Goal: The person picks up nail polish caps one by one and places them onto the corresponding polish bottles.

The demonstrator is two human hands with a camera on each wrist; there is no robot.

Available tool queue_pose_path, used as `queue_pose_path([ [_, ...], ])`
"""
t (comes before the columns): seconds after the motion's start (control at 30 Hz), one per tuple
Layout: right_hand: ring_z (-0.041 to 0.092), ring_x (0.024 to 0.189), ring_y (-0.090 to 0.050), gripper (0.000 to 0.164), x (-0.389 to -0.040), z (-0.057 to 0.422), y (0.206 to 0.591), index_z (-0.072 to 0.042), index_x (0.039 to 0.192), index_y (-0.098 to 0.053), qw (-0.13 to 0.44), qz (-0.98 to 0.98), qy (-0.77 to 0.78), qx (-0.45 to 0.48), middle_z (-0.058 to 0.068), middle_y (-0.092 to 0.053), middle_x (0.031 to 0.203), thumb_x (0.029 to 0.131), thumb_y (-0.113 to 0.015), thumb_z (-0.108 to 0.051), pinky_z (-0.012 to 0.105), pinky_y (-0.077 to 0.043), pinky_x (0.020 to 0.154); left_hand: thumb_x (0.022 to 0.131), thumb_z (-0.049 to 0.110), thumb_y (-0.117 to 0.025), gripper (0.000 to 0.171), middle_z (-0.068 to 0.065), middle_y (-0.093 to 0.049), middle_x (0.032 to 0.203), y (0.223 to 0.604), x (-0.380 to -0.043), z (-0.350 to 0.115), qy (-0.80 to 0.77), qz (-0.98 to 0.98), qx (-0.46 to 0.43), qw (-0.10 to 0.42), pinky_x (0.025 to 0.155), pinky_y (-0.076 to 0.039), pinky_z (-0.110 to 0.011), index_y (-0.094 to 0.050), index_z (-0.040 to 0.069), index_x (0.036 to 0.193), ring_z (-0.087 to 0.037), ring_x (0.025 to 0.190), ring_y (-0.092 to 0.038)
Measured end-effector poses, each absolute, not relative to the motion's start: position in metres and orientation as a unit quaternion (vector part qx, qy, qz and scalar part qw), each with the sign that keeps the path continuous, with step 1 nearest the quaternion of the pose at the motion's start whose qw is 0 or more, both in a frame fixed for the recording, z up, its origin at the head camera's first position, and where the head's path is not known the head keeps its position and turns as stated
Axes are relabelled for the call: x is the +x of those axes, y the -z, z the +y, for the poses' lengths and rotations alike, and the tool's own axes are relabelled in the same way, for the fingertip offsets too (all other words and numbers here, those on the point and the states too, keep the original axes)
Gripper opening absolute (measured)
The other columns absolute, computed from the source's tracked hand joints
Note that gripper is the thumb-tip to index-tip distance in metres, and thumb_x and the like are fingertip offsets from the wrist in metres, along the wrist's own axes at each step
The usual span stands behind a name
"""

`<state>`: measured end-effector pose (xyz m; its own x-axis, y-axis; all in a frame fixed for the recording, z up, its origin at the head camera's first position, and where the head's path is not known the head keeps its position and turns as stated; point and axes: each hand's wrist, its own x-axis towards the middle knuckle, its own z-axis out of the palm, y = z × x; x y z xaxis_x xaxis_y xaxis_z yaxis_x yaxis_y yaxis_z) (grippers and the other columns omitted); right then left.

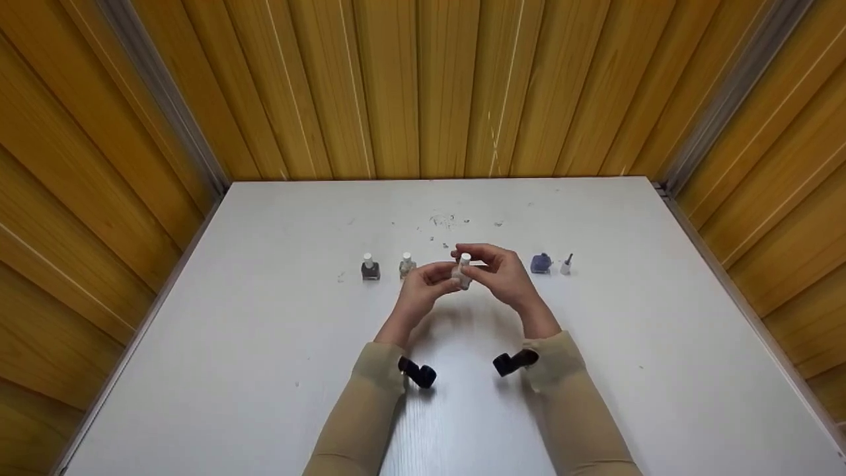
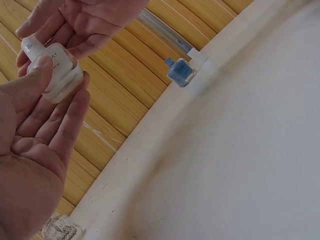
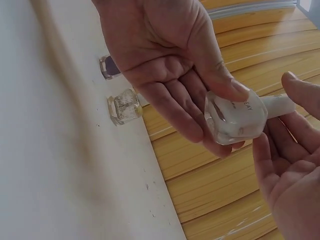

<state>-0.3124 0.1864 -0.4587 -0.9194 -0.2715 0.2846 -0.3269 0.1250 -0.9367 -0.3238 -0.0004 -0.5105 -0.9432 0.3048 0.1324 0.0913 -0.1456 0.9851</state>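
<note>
Wood-grained yellow panels [image 1: 390,86] walled in three sides of a white counter [image 1: 231,370], where a person in tan sleeves [image 1: 360,410] worked with two bare hands near the middle. A black fitting [image 1: 420,373] jutted inward from the left cuff, and another [image 1: 515,362] from the right.

The left hand [image 1: 420,291] pinched a white nail polish bottle [image 2: 62,72] raised above the counter, its thumb pressed over the label and its fingers supporting the glass from behind, partly extended. The right hand [image 1: 505,274] curved around the bottle's capped end, its fingers partly bent and parted from the thumb; whether they gripped the cap could not be told. The bottle was tilted, its white cap [image 2: 32,46] in place on the neck.

To the left of the hands, a dark bottle [image 1: 370,270] and a clear bottle with dark flecks [image 3: 122,107] stood upright beneath white caps. On the right stood an uncapped blue-purple bottle [image 1: 540,264], and just beside it a detached white cap [image 1: 566,268] with its dark brush [image 1: 570,257] pointing up. Small dark marks [image 1: 444,220] dotted the counter beyond the hands.
</note>
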Motion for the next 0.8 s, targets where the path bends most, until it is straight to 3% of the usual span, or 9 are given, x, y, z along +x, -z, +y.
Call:
queue_pose_path([
  [0.17, 0.007, 0.104, -0.067, 0.029, -0.313, 0.188, 0.458, 0.001, 0.123, -0.072, 0.032, -0.764, -0.613, 0.198, 0.022, -0.073, 0.122, 0.094, -0.072, -0.002, 0.020, -0.059, 0.086, 0.093, -0.004, -0.071, 0.038, -0.027, -0.072, 0.122, 0.511, -0.324, 0.000, -0.740, 0.652, 0.149, 0.070, 0.095, -0.061, -0.035, -0.063, -0.011, 0.129, -0.018, 0.105, -0.074],
  [0.3, 0.007, 0.091, -0.067, 0.022, -0.312, 0.185, 0.459, 0.001, 0.111, -0.074, 0.061, -0.770, -0.613, 0.165, 0.017, -0.075, 0.109, 0.090, -0.077, -0.002, 0.019, -0.058, 0.078, 0.093, -0.003, -0.071, 0.037, -0.026, -0.072, 0.122, 0.510, -0.323, 0.001, -0.732, 0.661, 0.154, 0.063, 0.094, -0.061, -0.035, -0.064, -0.010, 0.128, -0.019, 0.106, -0.074],
  [0.53, 0.007, 0.084, -0.064, 0.024, -0.310, 0.174, 0.462, 0.003, 0.098, -0.063, 0.081, -0.766, -0.627, 0.114, 0.003, -0.067, 0.092, 0.086, -0.082, -0.005, 0.018, -0.056, 0.076, 0.092, -0.002, -0.072, 0.034, -0.023, -0.074, 0.118, 0.511, -0.321, 0.002, -0.728, 0.663, 0.168, 0.051, 0.092, -0.062, -0.033, -0.067, -0.009, 0.125, -0.014, 0.100, -0.074],
  [0.67, 0.010, 0.091, -0.062, 0.028, -0.311, 0.175, 0.462, 0.002, 0.105, -0.064, 0.065, -0.773, -0.620, 0.115, 0.004, -0.066, 0.098, 0.087, -0.082, -0.009, 0.018, -0.056, 0.080, 0.092, 0.000, -0.073, 0.034, -0.020, -0.075, 0.118, 0.511, -0.321, 0.001, -0.727, 0.663, 0.170, 0.056, 0.092, -0.062, -0.034, -0.068, -0.007, 0.125, -0.014, 0.099, -0.074],
  [0.8, 0.014, 0.106, -0.065, 0.033, -0.312, 0.183, 0.459, 0.006, 0.125, -0.066, 0.033, -0.756, -0.633, 0.164, 0.019, -0.072, 0.117, 0.094, -0.073, -0.004, 0.019, -0.056, 0.089, 0.093, -0.001, -0.071, 0.037, -0.024, -0.073, 0.121, 0.511, -0.322, -0.001, -0.736, 0.654, 0.161, 0.066, 0.094, -0.061, -0.036, -0.065, -0.008, 0.129, -0.018, 0.104, -0.074],
])
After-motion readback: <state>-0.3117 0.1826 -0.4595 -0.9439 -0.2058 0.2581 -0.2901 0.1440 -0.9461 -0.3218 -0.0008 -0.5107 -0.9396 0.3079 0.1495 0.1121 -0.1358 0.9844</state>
